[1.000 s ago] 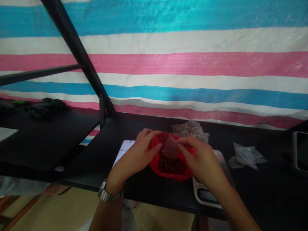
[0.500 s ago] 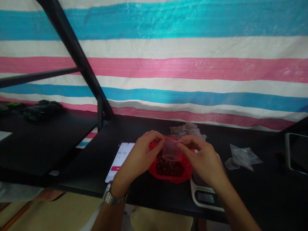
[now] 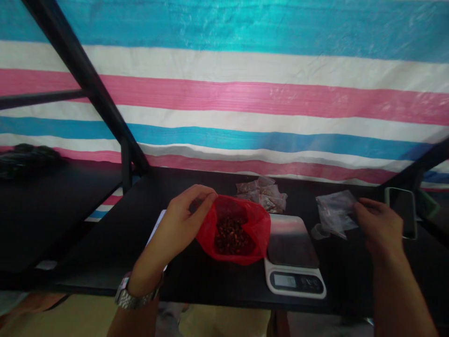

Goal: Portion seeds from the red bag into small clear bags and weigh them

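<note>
My left hand (image 3: 189,210) pinches the left rim of an open red plastic bag (image 3: 257,234). Inside the bag lies a heap of small dark reddish-brown pieces (image 3: 231,235), too blurred to name. Off to the right, my right hand (image 3: 380,224) has its fingertips closed on the edge of a clear plastic bag (image 3: 338,203), which lies over other clear bags. A small clear round cup or scoop (image 3: 320,231) sits beside these bags. Between the red bag and my right hand stands a white digital kitchen scale (image 3: 293,248) with a bare dark platform.
Several small filled clear bags (image 3: 268,194) lie behind the red bag. A phone (image 3: 403,213) rests at the far right; another phone (image 3: 156,227) is partly hidden under my left forearm. Black frame bars (image 3: 87,84) rise at the left, before a striped tarp (image 3: 245,98).
The clear bag that both hands held over the red bag is gone from there. My right hand has moved right to the clear bags; my left hand is now on the red bag's rim.
</note>
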